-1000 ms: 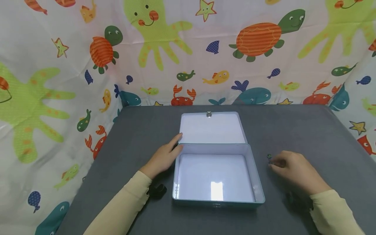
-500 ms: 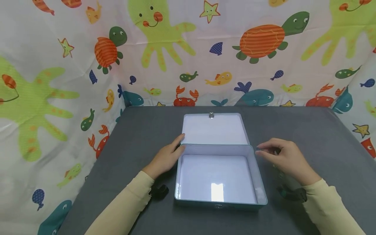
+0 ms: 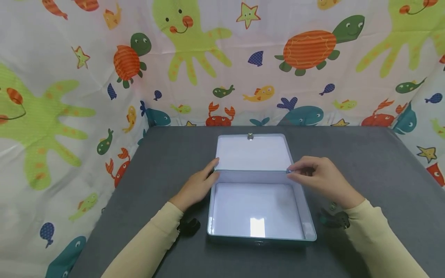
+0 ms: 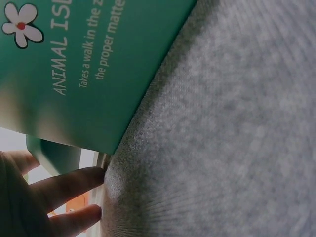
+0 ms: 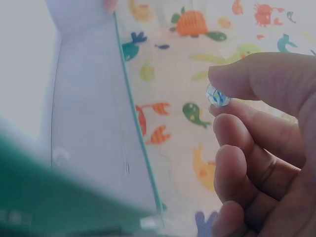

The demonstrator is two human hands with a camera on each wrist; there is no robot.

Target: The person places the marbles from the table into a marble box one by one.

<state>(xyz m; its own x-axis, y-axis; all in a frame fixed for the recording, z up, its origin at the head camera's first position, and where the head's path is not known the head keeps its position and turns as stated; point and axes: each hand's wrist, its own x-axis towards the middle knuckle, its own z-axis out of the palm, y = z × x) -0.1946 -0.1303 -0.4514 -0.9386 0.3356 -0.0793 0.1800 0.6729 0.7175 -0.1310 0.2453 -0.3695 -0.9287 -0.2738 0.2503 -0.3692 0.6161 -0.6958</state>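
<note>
A shallow tin box [image 3: 257,208] lies with its lid [image 3: 253,152] folded back, its white inside showing. In the left wrist view the box's green outer wall [image 4: 74,113] carries printed words and a white flower. My left hand [image 3: 196,187] touches the left hinge corner, thumb at the box rim and forefinger along the lid's edge. Over the right hinge corner, my right hand [image 3: 321,177] pinches a clear glass marble [image 5: 218,95] with blue swirls between thumb and forefinger. Its other fingers are curled, as seen in the right wrist view.
Grey cloth [image 3: 174,146] covers the table under the box. A white curtain [image 3: 201,96] printed with sea animals hangs behind and at both sides. Dark wrist-worn gear [image 3: 189,227] shows beside the left cuff, and more [image 3: 335,220] beside the right cuff.
My right hand has moved left and away from me, from the table right of the box to the hinge corner, carrying the marble. The left hand stays on the box.
</note>
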